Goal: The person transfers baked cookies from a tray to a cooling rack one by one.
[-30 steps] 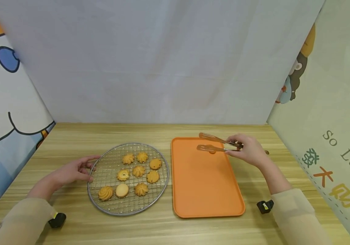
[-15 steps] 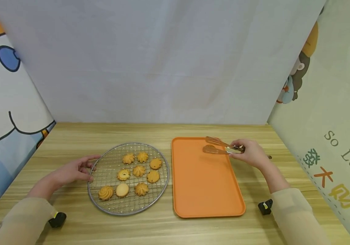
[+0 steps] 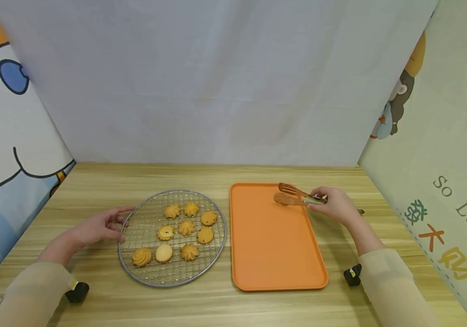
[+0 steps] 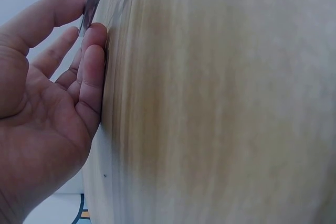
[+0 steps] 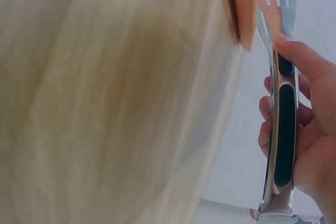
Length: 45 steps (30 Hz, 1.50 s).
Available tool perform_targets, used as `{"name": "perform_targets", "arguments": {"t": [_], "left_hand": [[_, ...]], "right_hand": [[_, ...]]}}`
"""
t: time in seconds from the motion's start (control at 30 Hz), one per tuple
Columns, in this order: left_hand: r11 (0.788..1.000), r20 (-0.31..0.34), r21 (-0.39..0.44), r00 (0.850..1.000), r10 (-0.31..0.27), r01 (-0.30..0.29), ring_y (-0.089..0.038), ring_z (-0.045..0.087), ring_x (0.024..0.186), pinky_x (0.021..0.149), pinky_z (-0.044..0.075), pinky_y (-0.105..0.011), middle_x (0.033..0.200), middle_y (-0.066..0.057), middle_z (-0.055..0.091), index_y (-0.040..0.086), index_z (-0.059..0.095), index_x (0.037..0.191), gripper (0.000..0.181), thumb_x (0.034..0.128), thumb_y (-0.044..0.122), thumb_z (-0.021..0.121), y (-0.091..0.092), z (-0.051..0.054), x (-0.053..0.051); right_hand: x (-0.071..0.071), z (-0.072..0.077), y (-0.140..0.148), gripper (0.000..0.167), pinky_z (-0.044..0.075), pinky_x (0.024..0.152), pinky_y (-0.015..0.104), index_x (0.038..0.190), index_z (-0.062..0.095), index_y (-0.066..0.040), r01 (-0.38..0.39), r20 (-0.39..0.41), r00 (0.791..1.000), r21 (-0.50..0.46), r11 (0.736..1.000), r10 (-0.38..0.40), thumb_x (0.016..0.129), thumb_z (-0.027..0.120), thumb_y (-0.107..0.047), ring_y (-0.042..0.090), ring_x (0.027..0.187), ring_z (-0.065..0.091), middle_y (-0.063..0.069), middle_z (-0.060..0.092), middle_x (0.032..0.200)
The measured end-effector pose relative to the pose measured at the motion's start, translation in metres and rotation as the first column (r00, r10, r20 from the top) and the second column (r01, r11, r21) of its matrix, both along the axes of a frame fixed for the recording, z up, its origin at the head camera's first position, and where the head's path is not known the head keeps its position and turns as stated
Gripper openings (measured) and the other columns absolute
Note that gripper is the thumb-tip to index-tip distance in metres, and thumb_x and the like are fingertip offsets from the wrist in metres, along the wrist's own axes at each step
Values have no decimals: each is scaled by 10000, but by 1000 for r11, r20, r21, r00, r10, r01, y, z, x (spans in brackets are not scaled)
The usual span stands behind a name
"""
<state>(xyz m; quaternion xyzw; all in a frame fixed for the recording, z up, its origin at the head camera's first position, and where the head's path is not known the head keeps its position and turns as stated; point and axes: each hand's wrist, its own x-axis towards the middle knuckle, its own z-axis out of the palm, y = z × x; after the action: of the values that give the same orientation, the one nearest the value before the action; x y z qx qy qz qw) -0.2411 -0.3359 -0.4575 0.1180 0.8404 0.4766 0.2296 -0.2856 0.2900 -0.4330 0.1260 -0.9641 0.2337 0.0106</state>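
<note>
Several small cookies (image 3: 186, 227), some piped and some round, lie on a round wire cooling rack (image 3: 164, 285). At the rack's left edge, my left hand (image 3: 98, 228) holds the rim with thumb and fingertips; the left wrist view shows the metal rim (image 4: 93, 1) between them. My right hand (image 3: 333, 205) grips metal food tongs (image 5: 286, 135) with dark handle inlays. Their slotted and rounded ends stand slightly apart above the far right part of an orange tray (image 3: 270, 250). Whether anything sits between those ends is hard to tell.
The wooden table (image 3: 200, 306) carries the rack on the left and the tray on the right, with a narrow gap between. A pale cloth (image 3: 213, 91) hangs behind. Printed panels stand at both sides, the right one (image 3: 429, 150) near the right arm.
My right hand has drawn the tongs slightly right and toward me, and their ends have come closer together. The left hand, rack, cookies and tray stay put.
</note>
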Motion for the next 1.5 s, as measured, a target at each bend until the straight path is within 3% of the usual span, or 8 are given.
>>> {"name": "perform_targets", "arguments": {"t": [1.13,1.5], "left_hand": [[1000,-2,6,1000,-8,8,-150,543,803,717,480,-270,1167,-237,435,34,205,1493,870,801,103,729,3,3,0],[1000,-12,-19,1000,-11,11,-181,569,845,734,478,-268,1179,-236,435,43,209,1494,882,796,134,741,0,1,-1]], "right_hand": [[-3,0,6,429,490,700,424,1165,637,-37,-3,36,999,-6,1000,3,844,710,-311,317,906,599,235,610,1115],[0,5,3,417,473,634,356,1148,647,-54,-14,38,999,-22,1000,14,841,713,-329,239,816,591,212,616,1095]]}}
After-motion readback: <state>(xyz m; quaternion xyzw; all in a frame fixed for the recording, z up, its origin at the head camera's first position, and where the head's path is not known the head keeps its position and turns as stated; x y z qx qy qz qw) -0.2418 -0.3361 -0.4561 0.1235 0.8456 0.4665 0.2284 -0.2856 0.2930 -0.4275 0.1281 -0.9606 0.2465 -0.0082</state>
